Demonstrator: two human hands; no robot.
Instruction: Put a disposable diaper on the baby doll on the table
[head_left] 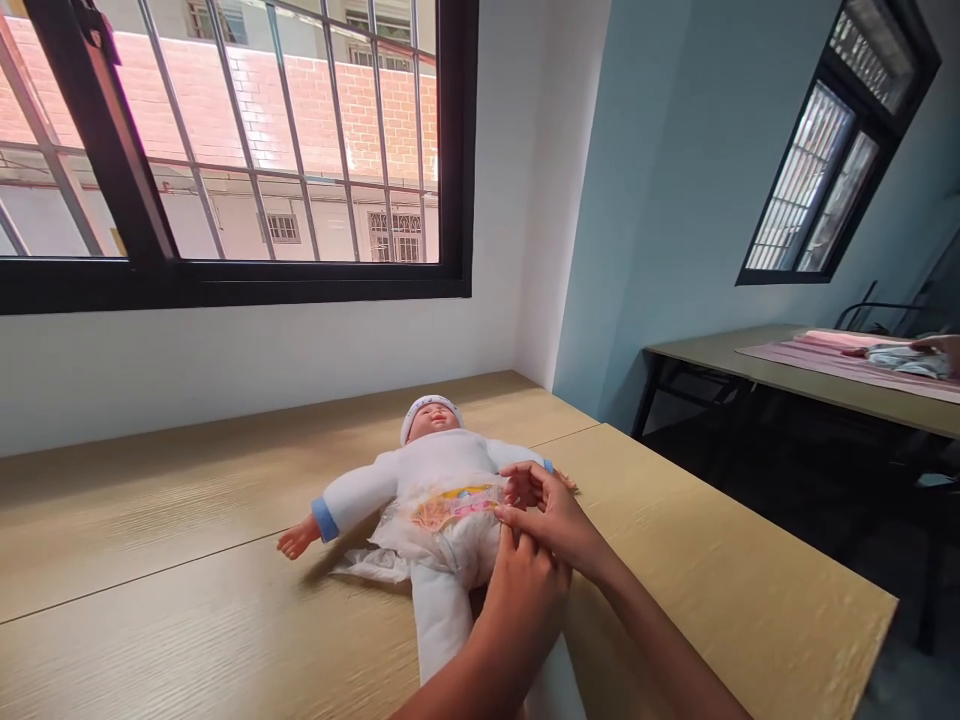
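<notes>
At frame centre the doll (441,458) lies face-up on the table (187,560), with the diaper (452,512) already round its waist — the side flap looks unfinished. The right hand (551,515) curls, pinching the diaper's edge. The left hand (525,590) rests just below — I cannot tell its grip.

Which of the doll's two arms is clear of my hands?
The outstretched arm on the picture's left, ending in a blue cuff; the doll's other arm is mostly hidden behind your right hand.
</notes>
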